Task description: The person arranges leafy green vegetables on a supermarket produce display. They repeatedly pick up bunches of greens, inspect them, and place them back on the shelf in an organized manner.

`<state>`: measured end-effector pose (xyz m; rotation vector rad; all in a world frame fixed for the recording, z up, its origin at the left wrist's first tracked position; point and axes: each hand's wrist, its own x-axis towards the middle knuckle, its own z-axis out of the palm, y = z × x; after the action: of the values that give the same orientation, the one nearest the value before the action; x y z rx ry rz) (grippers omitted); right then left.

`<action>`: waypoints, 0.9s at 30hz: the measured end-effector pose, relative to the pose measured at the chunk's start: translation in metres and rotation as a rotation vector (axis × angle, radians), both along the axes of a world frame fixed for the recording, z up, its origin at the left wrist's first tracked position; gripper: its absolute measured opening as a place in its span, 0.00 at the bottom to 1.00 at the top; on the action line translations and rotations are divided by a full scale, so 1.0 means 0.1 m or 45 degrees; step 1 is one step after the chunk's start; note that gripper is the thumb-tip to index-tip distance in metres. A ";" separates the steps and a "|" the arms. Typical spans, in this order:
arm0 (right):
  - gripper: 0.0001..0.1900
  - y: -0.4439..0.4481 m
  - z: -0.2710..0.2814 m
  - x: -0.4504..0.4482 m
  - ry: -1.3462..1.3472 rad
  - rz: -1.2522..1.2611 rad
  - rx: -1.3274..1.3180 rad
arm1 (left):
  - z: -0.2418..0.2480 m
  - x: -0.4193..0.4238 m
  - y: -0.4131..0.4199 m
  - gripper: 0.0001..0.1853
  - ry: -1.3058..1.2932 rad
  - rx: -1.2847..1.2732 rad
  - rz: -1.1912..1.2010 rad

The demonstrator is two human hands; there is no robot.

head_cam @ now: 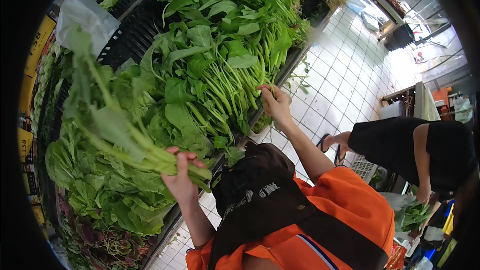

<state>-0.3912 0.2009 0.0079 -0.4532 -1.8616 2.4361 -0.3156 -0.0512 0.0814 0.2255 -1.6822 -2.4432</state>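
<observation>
My left hand (183, 176) is closed around the thick stems of a bunch of leafy greens (150, 153), whose leaves stretch up and left, blurred. Near the front edge of the display, my right hand (275, 105) pinches a thin green stem at the cut ends of a pile of long-stemmed greens (221, 86). Whether that stem is loose from the pile, I cannot tell. Below the held bunch lies a heap of broad-leaved lettuce-like greens (123, 202).
A plastic bag (84, 18) rests by black crates (131, 30) at upper left. Red-and-green leaves (108, 240) fill the lower left. A person in black (393, 146) stands on the tiled floor (333, 71) at right, holding a bag of greens (412, 215). Leaf scraps (302, 78) lie on the floor.
</observation>
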 end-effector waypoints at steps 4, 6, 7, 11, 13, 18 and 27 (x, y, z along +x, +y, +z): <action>0.12 -0.04 -0.26 0.37 -0.190 0.035 -0.221 | 0.20 0.18 -0.15 0.09 0.125 0.043 0.175; 0.13 -0.06 -0.39 0.59 -0.286 -0.027 -0.358 | 0.24 0.31 -0.27 0.09 0.189 0.003 0.274; 0.13 -0.07 -0.48 0.73 -0.337 -0.060 -0.430 | 0.23 0.40 -0.41 0.09 0.217 -0.026 0.319; 0.14 -0.04 -1.05 1.23 -0.684 -0.350 -0.631 | 0.11 0.60 -0.88 0.11 0.349 -0.131 0.341; 0.13 -0.09 -1.28 1.49 -0.805 -0.372 -0.703 | 0.14 0.73 -0.90 0.10 0.371 -0.132 0.506; 0.10 -0.38 -1.57 1.83 -0.973 0.012 -0.637 | 0.17 1.41 -1.29 0.10 0.382 -0.257 0.753; 0.06 -0.86 -2.31 2.26 -1.299 1.062 -0.201 | 0.26 3.69 -1.08 0.09 -0.003 -0.323 1.748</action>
<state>-0.1654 0.1153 -0.2231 -1.3825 -2.6010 3.2485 0.0534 -0.1595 0.1079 0.9432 -1.1166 -1.1841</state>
